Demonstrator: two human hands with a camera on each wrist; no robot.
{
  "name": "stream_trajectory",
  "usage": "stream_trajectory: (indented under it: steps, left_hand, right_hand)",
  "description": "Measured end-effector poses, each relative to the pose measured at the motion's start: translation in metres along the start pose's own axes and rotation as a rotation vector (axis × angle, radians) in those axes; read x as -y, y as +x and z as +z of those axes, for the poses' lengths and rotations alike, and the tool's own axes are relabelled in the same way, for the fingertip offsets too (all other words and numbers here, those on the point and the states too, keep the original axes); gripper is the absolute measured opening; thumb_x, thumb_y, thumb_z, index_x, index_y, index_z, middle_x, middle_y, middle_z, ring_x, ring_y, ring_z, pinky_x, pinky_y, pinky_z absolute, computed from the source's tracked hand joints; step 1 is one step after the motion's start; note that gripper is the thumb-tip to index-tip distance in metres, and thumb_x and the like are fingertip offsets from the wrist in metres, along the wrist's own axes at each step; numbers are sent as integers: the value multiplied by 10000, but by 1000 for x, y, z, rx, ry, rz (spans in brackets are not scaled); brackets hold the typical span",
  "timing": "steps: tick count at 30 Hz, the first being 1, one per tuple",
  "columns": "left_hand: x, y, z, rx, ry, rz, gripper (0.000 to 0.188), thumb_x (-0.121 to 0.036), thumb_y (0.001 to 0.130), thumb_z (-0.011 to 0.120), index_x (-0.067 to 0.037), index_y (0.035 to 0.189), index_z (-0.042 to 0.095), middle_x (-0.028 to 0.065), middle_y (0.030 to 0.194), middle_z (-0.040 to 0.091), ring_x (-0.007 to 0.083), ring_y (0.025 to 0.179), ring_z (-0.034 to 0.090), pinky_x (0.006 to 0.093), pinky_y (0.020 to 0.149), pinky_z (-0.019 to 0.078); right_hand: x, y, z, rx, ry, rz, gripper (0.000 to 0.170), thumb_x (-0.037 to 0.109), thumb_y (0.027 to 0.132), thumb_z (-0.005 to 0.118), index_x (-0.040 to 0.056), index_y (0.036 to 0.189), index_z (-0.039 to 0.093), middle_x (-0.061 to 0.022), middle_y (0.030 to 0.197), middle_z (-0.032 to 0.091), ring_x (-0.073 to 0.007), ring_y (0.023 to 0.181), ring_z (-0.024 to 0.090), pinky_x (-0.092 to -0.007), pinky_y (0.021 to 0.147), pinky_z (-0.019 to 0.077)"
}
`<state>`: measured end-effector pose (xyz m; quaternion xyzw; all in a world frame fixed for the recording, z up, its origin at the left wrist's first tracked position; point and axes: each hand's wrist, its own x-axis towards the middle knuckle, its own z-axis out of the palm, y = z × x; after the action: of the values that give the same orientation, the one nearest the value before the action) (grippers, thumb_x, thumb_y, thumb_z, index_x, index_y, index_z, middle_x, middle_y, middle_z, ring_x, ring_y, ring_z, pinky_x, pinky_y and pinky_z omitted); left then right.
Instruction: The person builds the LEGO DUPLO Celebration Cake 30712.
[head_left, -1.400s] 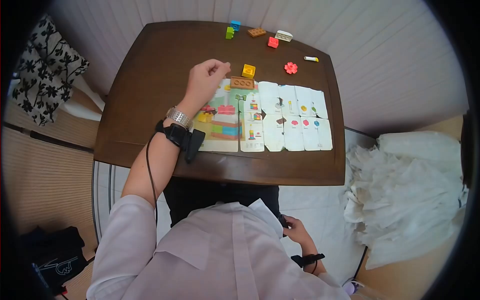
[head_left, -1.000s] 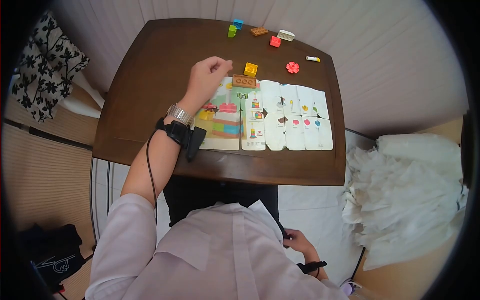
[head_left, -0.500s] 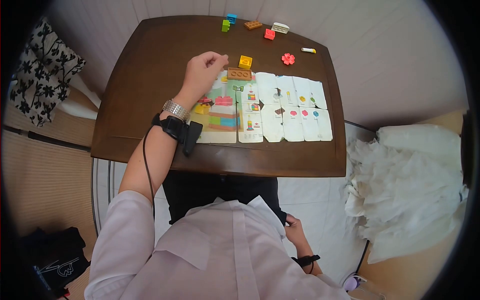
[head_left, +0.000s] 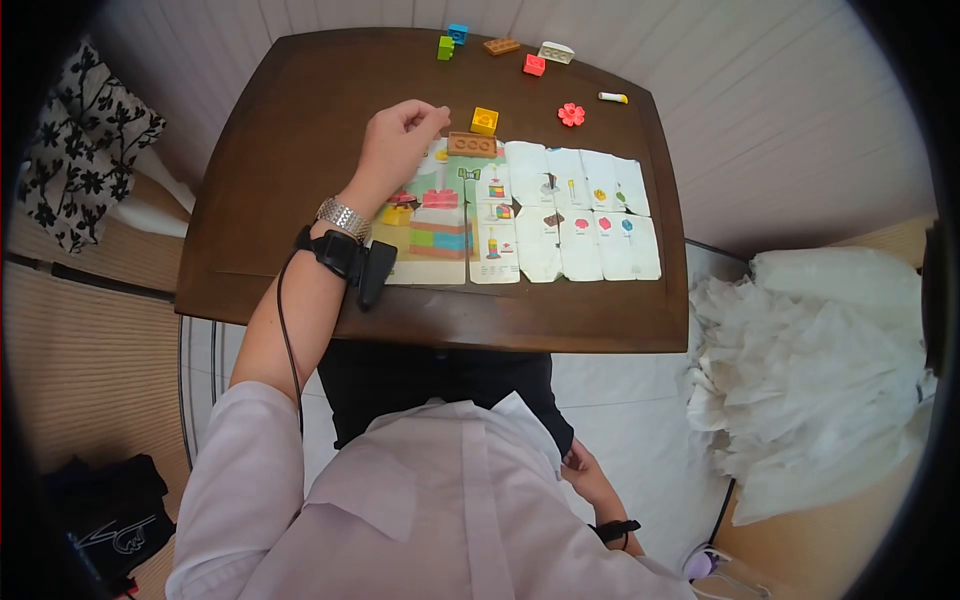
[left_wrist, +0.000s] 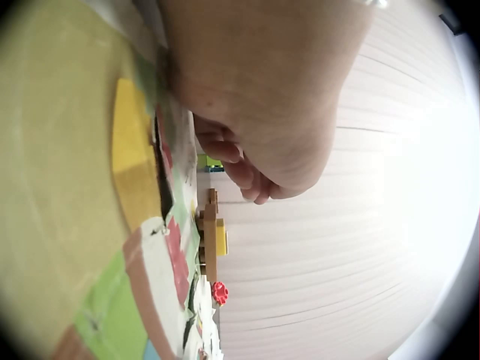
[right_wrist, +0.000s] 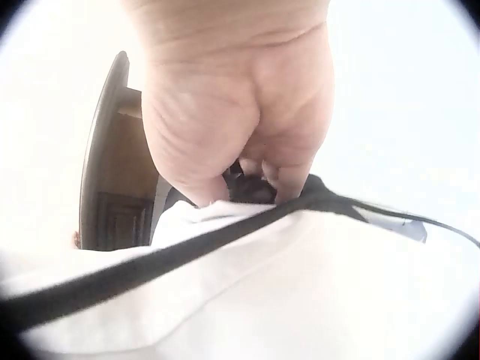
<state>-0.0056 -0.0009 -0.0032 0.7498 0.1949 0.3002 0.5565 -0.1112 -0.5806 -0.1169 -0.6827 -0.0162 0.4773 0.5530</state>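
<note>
My left hand [head_left: 395, 150] rests at the upper left corner of an unfolded instruction sheet [head_left: 535, 245], fingers loosely curled with nothing in them. Just right of its fingertips stand a brown toy brick [head_left: 472, 145], lying on the sheet's top edge, and a yellow brick [head_left: 485, 121] behind it. In the left wrist view the same brown brick [left_wrist: 211, 241] shows past the curled fingers [left_wrist: 240, 172]. Down beside the hip, my right hand [head_left: 588, 475] is partly hidden by the shirt. Its thumb and fingers close round a black object [right_wrist: 251, 187], whose kind I cannot tell.
Along the table's [head_left: 270, 180] far side lie a green brick [head_left: 445, 48], a blue brick [head_left: 458, 34], a brown plate brick [head_left: 501, 46], a white piece [head_left: 556, 52], a red brick [head_left: 534, 65], a pink flower [head_left: 571, 115] and a white-yellow tube [head_left: 613, 98].
The head view has shifted, so the table sits slightly higher and further left. The left hand stays in place. My right hand has shifted slightly at the hip; the dark object there is now less visible.
</note>
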Motion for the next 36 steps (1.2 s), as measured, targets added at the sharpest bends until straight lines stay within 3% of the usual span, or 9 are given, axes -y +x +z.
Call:
stream_trajectory:
  steps: [4, 6, 10, 12, 19, 25, 31, 34, 36]
  left_hand:
    - [-6, -2, -2, -7, 12, -37, 288, -295, 996, 693, -18, 956, 759, -38, 760, 647, 21, 671, 499, 215, 600, 401]
    - [-3, -1, -2, -7, 8, -31, 286, -292, 996, 693, -17, 955, 758, -39, 762, 647, 19, 674, 501, 213, 603, 402]
    - [1, 1, -1, 12, 14, -34, 284, -285, 996, 692, -12, 951, 756, -39, 764, 649, 17, 681, 507, 209, 613, 407]
    - [3, 1, 0, 16, 24, -32, 285, -285, 996, 692, -10, 954, 755, -37, 769, 654, 18, 688, 515, 207, 620, 413]
    - [-4, 1, -2, 60, 81, -65, 285, -279, 1000, 690, -2, 978, 750, -23, 795, 677, 21, 719, 543, 204, 647, 438]
    - [2, 6, 1, 27, 17, -56, 267, -267, 996, 695, -8, 967, 757, -30, 776, 661, 23, 701, 524, 211, 622, 420]
    - [1, 5, 1, 56, 64, -84, 263, -257, 992, 699, -3, 953, 752, -36, 764, 647, 25, 688, 508, 216, 603, 407]
    - [-2, 1, 2, 56, 110, -97, 258, -253, 989, 702, -3, 945, 747, -38, 754, 645, 25, 681, 508, 216, 598, 406]
    - [1, 2, 2, 57, 116, -94, 256, -252, 988, 702, -4, 943, 746, -39, 749, 644, 25, 678, 507, 215, 598, 406]
  right_hand:
    - [-16, 17, -17, -28, -109, -20, 622, -174, 817, 501, -4, 1409, 585, -89, 1323, 680, -168, 1262, 604, -302, 1078, 452]
    - [-24, 29, -19, -115, -440, -110, 468, -173, 829, 584, 7, 1250, 683, 22, 1035, 708, -72, 914, 623, -228, 822, 501]
    - [-30, 41, -20, -118, -366, -152, 412, -183, 830, 583, -9, 1180, 714, -9, 1037, 743, -76, 901, 651, -260, 804, 539]
    - [-20, 41, -19, -129, -415, -186, 383, -96, 791, 592, -27, 1153, 699, -157, 1000, 780, -256, 954, 762, -362, 841, 587]
    - [65, 47, -6, 127, -1420, 31, 181, 159, 832, 671, -5, 908, 691, -264, 916, 716, -433, 901, 698, -501, 825, 571]
    - [119, 59, -7, 297, -1467, 55, 236, 329, 875, 714, 111, 918, 793, -150, 929, 755, -401, 882, 704, -484, 787, 567]
    - [277, 77, 48, 572, -1040, -320, 126, 205, 861, 823, 119, 954, 820, -98, 819, 763, -246, 674, 715, -315, 633, 547]
    - [326, 119, 68, 477, -636, -697, 71, 107, 895, 778, 41, 923, 782, -58, 789, 743, -129, 693, 679, -281, 629, 530]
    - [358, 154, 78, 241, -661, -661, 106, 106, 938, 711, 28, 926, 782, -31, 802, 745, -72, 708, 652, -250, 640, 519]
